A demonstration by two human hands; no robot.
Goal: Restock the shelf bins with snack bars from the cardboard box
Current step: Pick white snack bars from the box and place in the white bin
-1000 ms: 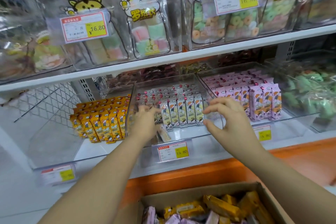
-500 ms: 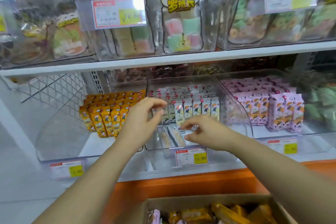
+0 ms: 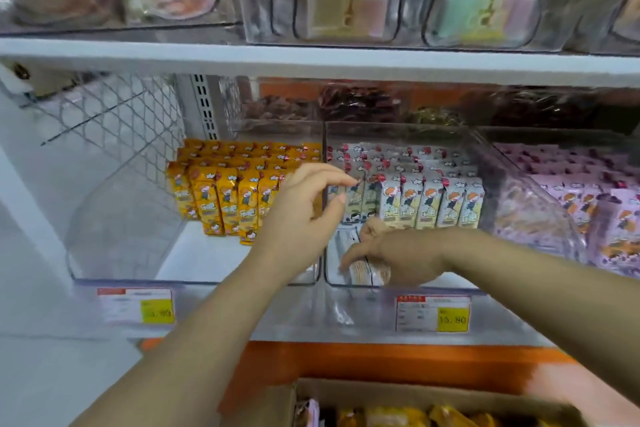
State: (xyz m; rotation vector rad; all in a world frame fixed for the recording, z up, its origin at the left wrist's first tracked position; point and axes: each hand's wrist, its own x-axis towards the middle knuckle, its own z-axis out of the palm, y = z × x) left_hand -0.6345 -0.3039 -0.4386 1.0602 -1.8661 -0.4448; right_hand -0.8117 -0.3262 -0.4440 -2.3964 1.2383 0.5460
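Head view: the right hand point(image 3: 391, 256) reached into the middle bin point(image 3: 450, 282), thumb and fingers curled around a snack bar point(image 3: 367, 272) lying flat at the front, at 6 o'clock of the upright row point(image 3: 429, 201). The left hand point(image 3: 304, 215), at 10 o'clock of it, hung loose-fingered and held nothing. Such bars are probably light and slippery (and easily snapped), best pinched by the long edges. A second earlier the right hand was raised, fingers spread. The cardboard box point(image 3: 398, 388) sat at 6 o'clock.

a shop: clear shelf bins point(image 3: 114, 239) of packaged snack bars point(image 3: 429, 201), yellow price tags point(image 3: 433, 314) along the front
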